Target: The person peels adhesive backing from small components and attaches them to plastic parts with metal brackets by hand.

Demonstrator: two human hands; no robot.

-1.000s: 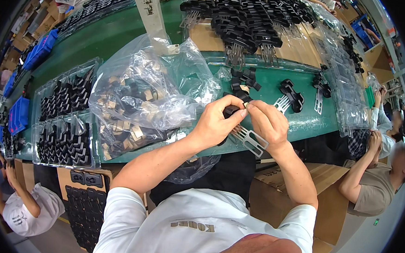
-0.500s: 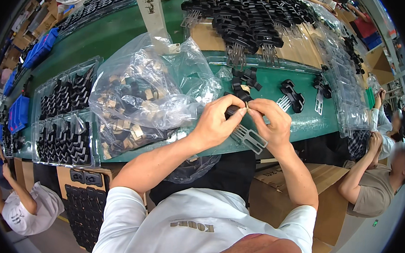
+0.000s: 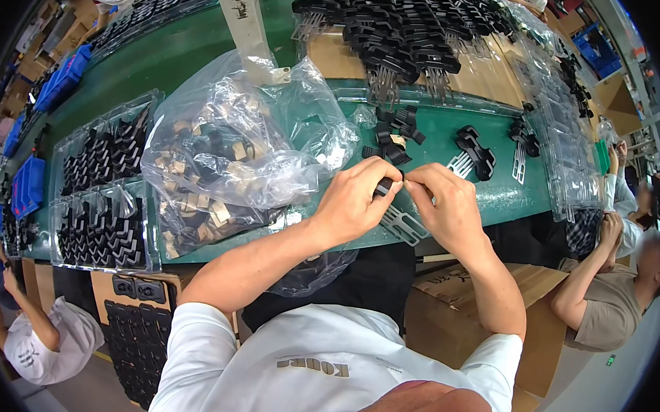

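Head view: your left hand is closed in a pinch on a black clip, whose dark body shows only in part between your fingers. From it a flat silver metal fork with open slots sticks out below the pinch, slanting toward your right. Your right hand has its thumb and fingertips drawn together just beside the left fingertips; you cannot tell from here what, if anything, sits between them. You have one clip in the grip, held above the near edge of the green table.

Just beyond your grip lies a small cluster of black ribbed pieces, one showing a tan patch; they overlap too much to count. To the right of the grip you have two loose clips, a nearer one and a farther one, both black with silver forks. Left of the grip stands one clear plastic bag, full of black and tan pieces, too jumbled to count. Farther left are two clear trays holding rows of black parts. Well beyond your hands, one big heap of black clips covers much of a cardboard sheet.
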